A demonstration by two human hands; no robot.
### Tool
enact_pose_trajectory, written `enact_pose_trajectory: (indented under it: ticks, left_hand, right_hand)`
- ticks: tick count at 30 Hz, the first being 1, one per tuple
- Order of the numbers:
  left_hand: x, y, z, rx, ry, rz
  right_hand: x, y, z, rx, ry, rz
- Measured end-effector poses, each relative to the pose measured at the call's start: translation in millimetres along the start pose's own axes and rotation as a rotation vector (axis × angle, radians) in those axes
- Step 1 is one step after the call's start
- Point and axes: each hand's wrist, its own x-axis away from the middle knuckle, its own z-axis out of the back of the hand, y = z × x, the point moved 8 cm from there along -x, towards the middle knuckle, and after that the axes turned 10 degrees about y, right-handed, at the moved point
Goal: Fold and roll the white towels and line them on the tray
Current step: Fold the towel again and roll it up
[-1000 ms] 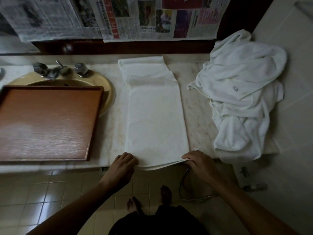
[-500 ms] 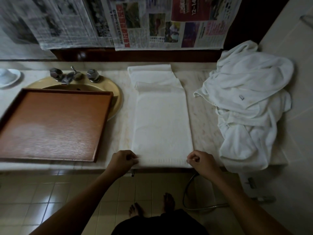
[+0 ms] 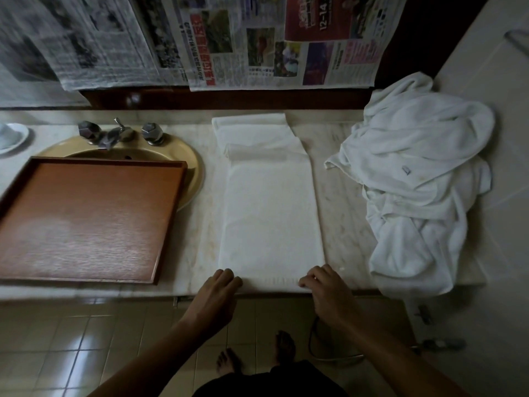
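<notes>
**White towel folded into a long strip on the table**

Left of the towel lies the flat wooden tray. Right of the towel sits a crumpled heap of white towels. At the towel's near left corner the left grip curls its fingers, pinching the hem; the right grip pinches the near right corner likewise.

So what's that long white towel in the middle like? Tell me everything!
The long white towel looks like soft terry, folded into a narrow strip lying flat on the marble counter. Its far end is doubled over near the wall. The left hand and right hand hold its near corners at the counter's edge. It touches neither the tray nor the towel pile.
</notes>
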Motion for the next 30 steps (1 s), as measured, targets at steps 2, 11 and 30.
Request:
enact_pose_trajectory:
  ticks: [2, 11, 30]
  left_hand:
    - [3, 3, 1, -0.005, -0.021, -0.040]
    - [-8, -5, 5, -0.032, -0.023, -0.089]
    - [-58, -47, 21, 0.217, -0.299, 0.302]
  right_hand:
    - [5, -1, -1, 0.002, -0.045, 0.040]
    - [3, -3, -2, 0.043, -0.067, 0.076]
    - [-40, 57, 7, -0.314, -0.352, -0.444]
